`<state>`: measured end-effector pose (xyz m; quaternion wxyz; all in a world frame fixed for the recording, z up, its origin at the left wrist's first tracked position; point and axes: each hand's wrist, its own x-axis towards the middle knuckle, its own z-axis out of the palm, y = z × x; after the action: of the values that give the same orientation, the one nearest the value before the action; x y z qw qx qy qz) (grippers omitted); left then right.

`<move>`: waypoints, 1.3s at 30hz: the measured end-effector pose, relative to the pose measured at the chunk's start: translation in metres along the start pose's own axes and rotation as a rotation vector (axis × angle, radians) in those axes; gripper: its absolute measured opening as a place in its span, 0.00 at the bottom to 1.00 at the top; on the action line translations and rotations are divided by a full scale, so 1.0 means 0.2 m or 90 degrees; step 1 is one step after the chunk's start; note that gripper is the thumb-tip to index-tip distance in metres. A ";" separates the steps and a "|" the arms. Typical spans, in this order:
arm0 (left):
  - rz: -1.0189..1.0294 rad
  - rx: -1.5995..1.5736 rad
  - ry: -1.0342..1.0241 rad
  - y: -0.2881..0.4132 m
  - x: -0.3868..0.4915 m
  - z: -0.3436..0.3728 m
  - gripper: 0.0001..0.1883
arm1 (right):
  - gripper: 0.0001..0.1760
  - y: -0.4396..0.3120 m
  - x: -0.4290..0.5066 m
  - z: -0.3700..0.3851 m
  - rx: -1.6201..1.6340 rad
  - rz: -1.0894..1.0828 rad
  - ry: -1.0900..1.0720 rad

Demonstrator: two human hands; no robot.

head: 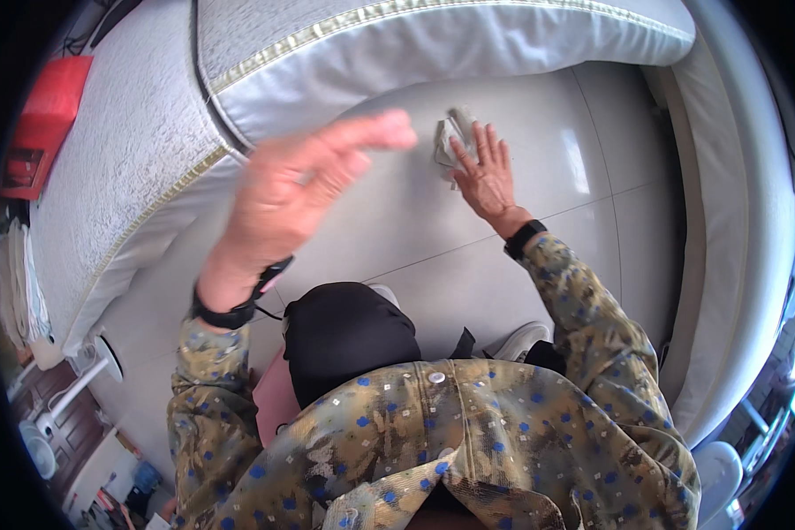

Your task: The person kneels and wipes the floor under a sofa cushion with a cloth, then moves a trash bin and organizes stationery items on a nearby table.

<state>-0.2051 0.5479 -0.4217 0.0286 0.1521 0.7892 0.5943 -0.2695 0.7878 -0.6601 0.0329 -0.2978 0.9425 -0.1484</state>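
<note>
My right hand (487,175) reaches down to the tiled floor (397,218), fingers spread beside and partly over a crumpled pale cloth (447,142). Whether the fingertips press on the cloth or only rest near it is hard to tell. Raised much closer to the camera, my left hand (298,185) is blurred, its fingers pointing right and nothing visible between them. Black bands circle both wrists.
A pale sofa (371,50) with fabric-covered seats curves across the top, and its rounded side (735,199) runs down the right. A red box (53,126) lies at the upper left. A white fan (38,449) stands at the lower left.
</note>
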 end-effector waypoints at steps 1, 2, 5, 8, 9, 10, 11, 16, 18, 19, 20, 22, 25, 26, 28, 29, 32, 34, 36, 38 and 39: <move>0.067 0.093 0.044 0.06 0.06 -0.04 0.16 | 0.31 0.05 -0.03 0.10 0.004 -0.010 -0.012; 0.136 0.155 0.119 0.10 0.13 -0.04 0.15 | 0.30 0.11 -0.02 0.20 0.016 0.020 -0.012; 0.071 0.405 0.215 0.13 0.36 -0.16 0.23 | 0.27 0.22 0.02 0.35 0.037 0.043 0.027; -0.036 0.584 0.081 0.02 0.53 -0.18 0.35 | 0.25 0.33 -0.01 0.39 0.015 0.010 0.056; -0.081 0.643 0.013 0.00 0.52 -0.20 0.41 | 0.24 0.37 -0.01 0.39 -0.004 -0.011 0.064; -0.081 0.713 0.001 -0.03 0.49 -0.17 0.41 | 0.23 0.46 -0.03 0.38 0.013 0.032 0.070; -0.081 0.780 -0.014 -0.07 0.46 -0.14 0.42 | 0.23 0.54 -0.05 0.38 0.035 0.059 0.101; -0.070 0.926 0.011 -0.14 0.40 -0.13 0.36 | 0.20 0.95 -0.19 0.21 -0.072 0.272 0.154; 0.026 0.913 0.084 -0.20 0.39 -0.10 0.40 | 0.16 0.98 -0.16 0.13 0.210 0.389 0.237; 0.079 0.900 0.116 -0.23 0.40 -0.09 0.43 | 0.15 0.95 -0.15 0.07 0.194 0.421 0.140; 0.028 0.855 0.055 -0.24 0.39 -0.12 0.54 | 0.18 0.82 -0.09 0.12 0.182 0.347 0.277; 0.043 0.845 0.069 -0.29 0.38 -0.14 0.52 | 0.16 0.51 0.00 0.21 0.266 0.173 0.238; 0.058 0.844 0.078 -0.31 0.36 -0.18 0.51 | 0.17 -0.05 0.01 0.39 0.230 -0.120 0.125; 0.049 0.842 0.076 -0.31 0.35 -0.19 0.51 | 0.20 -0.13 -0.04 0.42 0.168 -0.165 0.111; 0.046 0.843 0.069 -0.30 0.35 -0.18 0.50 | 0.23 -0.14 -0.08 0.44 0.144 -0.193 0.097; 0.043 0.842 0.070 -0.29 0.35 -0.17 0.50 | 0.23 -0.07 -0.11 0.42 0.183 -0.174 0.107; 0.042 0.846 0.065 -0.27 0.36 -0.14 0.49 | 0.25 0.23 -0.14 0.35 0.198 -0.054 0.147; 0.054 0.842 0.069 -0.26 0.37 -0.14 0.49 | 0.26 0.47 -0.19 0.31 0.136 0.072 0.176; 0.041 0.840 0.061 -0.26 0.36 -0.15 0.49 | 0.26 0.70 -0.29 0.29 0.050 0.158 0.229; 0.038 0.839 0.058 -0.26 0.35 -0.17 0.49 | 0.24 0.92 -0.41 0.26 0.025 0.269 0.258; 0.042 0.838 0.052 -0.26 0.35 -0.18 0.49 | 0.24 1.03 -0.46 0.23 0.020 0.312 0.250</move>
<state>-0.2907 0.5209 -0.4518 -0.1186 0.1388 0.9832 -0.0065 -0.3001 0.9888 -0.7671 -0.1106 -0.0267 0.9721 -0.2051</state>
